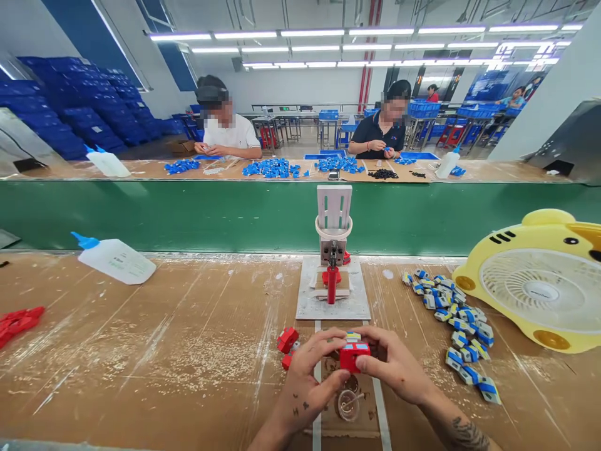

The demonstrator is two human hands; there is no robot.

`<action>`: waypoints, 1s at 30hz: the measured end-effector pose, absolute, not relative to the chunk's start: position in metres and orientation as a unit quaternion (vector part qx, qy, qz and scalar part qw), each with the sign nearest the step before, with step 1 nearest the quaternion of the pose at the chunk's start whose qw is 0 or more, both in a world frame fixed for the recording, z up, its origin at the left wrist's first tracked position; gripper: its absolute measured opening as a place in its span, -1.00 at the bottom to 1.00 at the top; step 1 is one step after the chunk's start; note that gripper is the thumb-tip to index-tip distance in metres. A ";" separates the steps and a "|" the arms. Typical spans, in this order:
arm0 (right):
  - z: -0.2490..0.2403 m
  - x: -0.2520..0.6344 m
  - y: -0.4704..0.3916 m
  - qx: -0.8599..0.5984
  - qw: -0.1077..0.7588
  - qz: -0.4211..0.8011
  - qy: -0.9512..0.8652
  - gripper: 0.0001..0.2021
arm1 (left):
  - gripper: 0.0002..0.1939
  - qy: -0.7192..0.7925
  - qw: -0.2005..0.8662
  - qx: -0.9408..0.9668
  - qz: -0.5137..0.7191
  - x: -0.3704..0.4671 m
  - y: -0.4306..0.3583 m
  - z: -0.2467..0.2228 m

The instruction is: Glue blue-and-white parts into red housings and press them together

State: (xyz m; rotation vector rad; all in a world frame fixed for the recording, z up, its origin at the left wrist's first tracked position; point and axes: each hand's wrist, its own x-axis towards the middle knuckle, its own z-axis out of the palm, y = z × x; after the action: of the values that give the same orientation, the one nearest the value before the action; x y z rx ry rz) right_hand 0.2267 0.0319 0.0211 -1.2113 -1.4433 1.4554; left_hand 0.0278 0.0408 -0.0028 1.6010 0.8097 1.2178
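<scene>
A small red block with light blue patches (354,357) is held between my two hands, above the cardboard tabletop. My left hand (312,376) is closed on its left side, thumb below and fingers above. From the right, my right hand (394,363) grips it with the thumb on its front. Behind the block, a yellow and pale piece shows at its top edge. Loose red parts (287,340) lie just left of my left hand. Below the hands stands a small clear cup (348,405). A press fixture with a red handle (332,285) is directly ahead.
Blue, white and yellow pieces (462,326) lie at the right, beside a yellow fan (539,288). A white bottle (117,260) and red parts (21,322) lie at the left. Beyond the green divider (235,216), two people handle small parts at another bench.
</scene>
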 end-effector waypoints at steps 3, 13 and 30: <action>0.020 0.215 0.043 -0.452 0.344 0.656 -0.497 -0.40 | -0.75 0.322 0.447 0.702 0.451 0.016 0.054 0.009; 0.036 0.192 0.101 -0.563 0.470 0.430 -0.527 -0.44 | -0.62 0.432 0.536 0.568 0.452 -0.016 0.131 -0.002; 0.131 0.194 0.118 -0.374 0.317 0.778 -0.393 -0.49 | -0.75 0.402 0.518 0.660 0.367 0.033 0.193 -0.008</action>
State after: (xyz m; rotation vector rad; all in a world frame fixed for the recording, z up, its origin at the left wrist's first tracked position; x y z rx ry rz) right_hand 0.1944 0.1180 0.1311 -0.9835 -1.0333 2.0482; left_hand 0.0327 0.1930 -0.0083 1.5834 0.9650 0.8800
